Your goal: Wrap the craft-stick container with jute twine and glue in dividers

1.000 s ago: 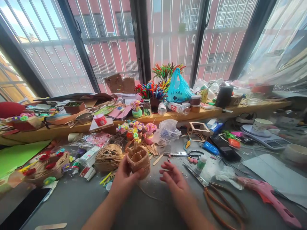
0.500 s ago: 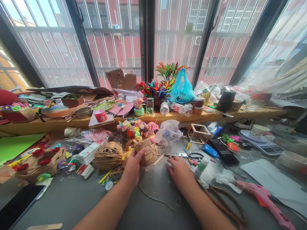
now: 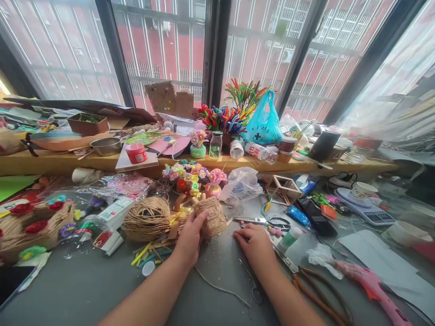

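Note:
My left hand [image 3: 192, 237] is closed around the near left side of a small brown pot wrapped in twine [image 3: 213, 217], which leans on the grey table. My right hand [image 3: 253, 242] rests on the table to the right of the pot, fingers loosely bent, with nothing visible in them. Just beyond its fingertips lie scissors [image 3: 280, 222] with black handles. Beside its wrist is a thin metal tool [image 3: 253, 285] with a loop at one end. A loose length of cord [image 3: 220, 287] lies between my forearms. Left of the pot sits a ball of twine [image 3: 147, 218].
Crocheted flowers [image 3: 190, 176] and a crumpled clear bag [image 3: 240, 185] stand behind the pot. On the right are a white-capped bottle [image 3: 288, 237], a pink glue gun [image 3: 369, 283] and a kitchen scale [image 3: 362, 206]. A clear bottle [image 3: 90, 231] lies at left. A crowded wooden ledge [image 3: 190, 166] runs behind.
The view has tilted and turned slightly, moving the left-hand items further left. My left hand keeps hold of the pot. My right hand stays on the table, with its fingers closer together.

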Demonstrator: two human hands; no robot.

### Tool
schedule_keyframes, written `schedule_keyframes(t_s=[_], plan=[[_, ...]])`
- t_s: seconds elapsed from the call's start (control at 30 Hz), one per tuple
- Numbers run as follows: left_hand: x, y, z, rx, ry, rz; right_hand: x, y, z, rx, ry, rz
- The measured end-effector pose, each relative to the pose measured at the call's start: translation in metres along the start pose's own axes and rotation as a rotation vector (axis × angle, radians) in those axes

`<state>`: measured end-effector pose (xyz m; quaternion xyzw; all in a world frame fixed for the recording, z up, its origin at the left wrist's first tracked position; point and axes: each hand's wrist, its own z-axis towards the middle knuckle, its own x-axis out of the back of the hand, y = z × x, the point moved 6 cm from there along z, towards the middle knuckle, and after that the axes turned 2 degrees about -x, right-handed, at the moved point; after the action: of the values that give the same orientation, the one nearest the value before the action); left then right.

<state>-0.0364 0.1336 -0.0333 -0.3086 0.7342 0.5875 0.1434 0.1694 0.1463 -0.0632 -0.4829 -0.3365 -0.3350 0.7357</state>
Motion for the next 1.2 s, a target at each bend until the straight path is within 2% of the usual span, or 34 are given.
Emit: schedule_keyframes(t_s=[0.2,0.27,0.37,0.5,0.6,0.7,0.83,1.2], plan=[[-0.003,0.0,-0.005,0.011,-0.018,0.033,0.004,-0.017,-0.001,0.034,0.057,0.01],[-0.004,-0.001,-0.007,0.05,-0.034,0.051,0.015,-0.024,0.001,0.04,0.082,0.026],[-0.007,-0.006,-0.011,0.125,-0.104,0.06,0.045,-0.041,0.01,0.079,0.083,0.066],[-0.009,-0.015,-0.014,0.232,-0.221,0.06,0.087,-0.083,0.033,0.22,-0.048,0.109],[-0.01,-0.02,-0.016,0.308,-0.28,0.082,0.1,-0.115,0.051,0.319,-0.2,0.104],[-0.009,-0.021,-0.017,0.346,-0.305,0.098,0.1,-0.132,0.065,0.359,-0.318,0.077],[-0.008,-0.021,-0.018,0.376,-0.318,0.119,0.093,-0.139,0.076,0.378,-0.428,0.045],[-0.008,-0.023,-0.017,0.38,-0.333,0.137,0.086,-0.137,0.075,0.37,-0.56,-0.011]])
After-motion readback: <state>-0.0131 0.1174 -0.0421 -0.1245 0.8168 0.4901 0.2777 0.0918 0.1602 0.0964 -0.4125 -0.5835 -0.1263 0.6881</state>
